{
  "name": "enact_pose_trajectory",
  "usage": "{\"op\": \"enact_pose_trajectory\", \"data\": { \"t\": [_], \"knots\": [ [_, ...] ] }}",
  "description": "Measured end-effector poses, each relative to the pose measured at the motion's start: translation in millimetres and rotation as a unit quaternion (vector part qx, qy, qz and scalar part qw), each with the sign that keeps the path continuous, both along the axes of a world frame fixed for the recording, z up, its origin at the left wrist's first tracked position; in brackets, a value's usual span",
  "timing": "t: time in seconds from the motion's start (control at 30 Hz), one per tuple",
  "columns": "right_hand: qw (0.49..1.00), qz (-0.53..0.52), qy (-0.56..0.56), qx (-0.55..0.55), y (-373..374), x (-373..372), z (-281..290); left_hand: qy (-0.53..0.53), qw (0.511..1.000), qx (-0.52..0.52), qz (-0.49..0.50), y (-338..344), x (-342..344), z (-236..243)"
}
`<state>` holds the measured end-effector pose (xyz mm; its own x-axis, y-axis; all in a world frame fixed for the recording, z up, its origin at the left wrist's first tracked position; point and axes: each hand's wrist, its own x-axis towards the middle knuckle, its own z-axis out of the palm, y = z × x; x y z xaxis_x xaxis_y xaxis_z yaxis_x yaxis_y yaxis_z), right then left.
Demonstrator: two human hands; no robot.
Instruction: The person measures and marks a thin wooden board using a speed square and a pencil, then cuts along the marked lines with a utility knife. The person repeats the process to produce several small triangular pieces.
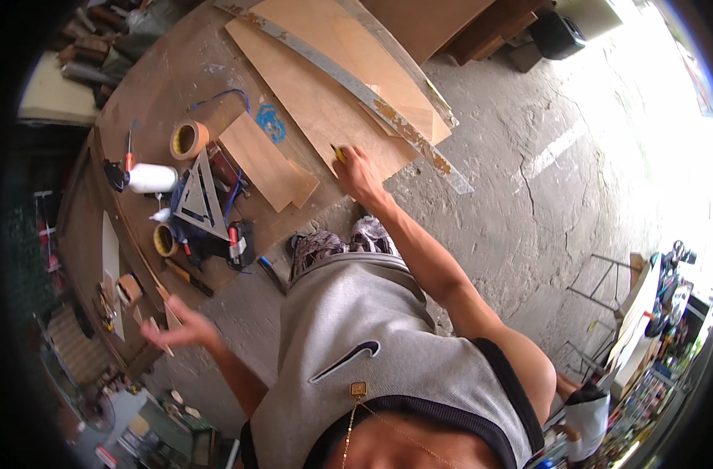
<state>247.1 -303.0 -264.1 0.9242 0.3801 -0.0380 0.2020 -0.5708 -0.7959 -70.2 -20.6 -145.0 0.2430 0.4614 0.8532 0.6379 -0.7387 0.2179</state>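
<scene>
My right hand (360, 176) is closed on a short yellow pencil (339, 153) with a dark tip; the grip hides most of it. It rests at the near edge of a large plywood sheet (309, 86). A long, paint-worn metal straightedge (356, 78) lies across the sheet, to the right of that hand. My left hand (186, 324), somewhat blurred, hovers at the lower left with thumb and fingers apart. Slim pale wood pieces (167, 349) show beside its fingertips; whether they touch the fingers is unclear.
On the wooden table stand tape rolls (188, 140), a white bottle (152, 178), a triangular square (202, 199) and small boards (266, 160). A blue-handled tool (271, 273) shows near my shoes. Cracked concrete floor (513, 156) lies right. Another person (587, 422) is at lower right.
</scene>
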Motion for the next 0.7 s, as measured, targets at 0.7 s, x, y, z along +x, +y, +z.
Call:
{"op": "enact_pose_trajectory", "data": {
  "t": [0.7],
  "knots": [
    [0.991,-0.024,-0.084,-0.097,-201,148,16,0.442,0.766,-0.166,-0.438,-233,390,-126]
  ]
}}
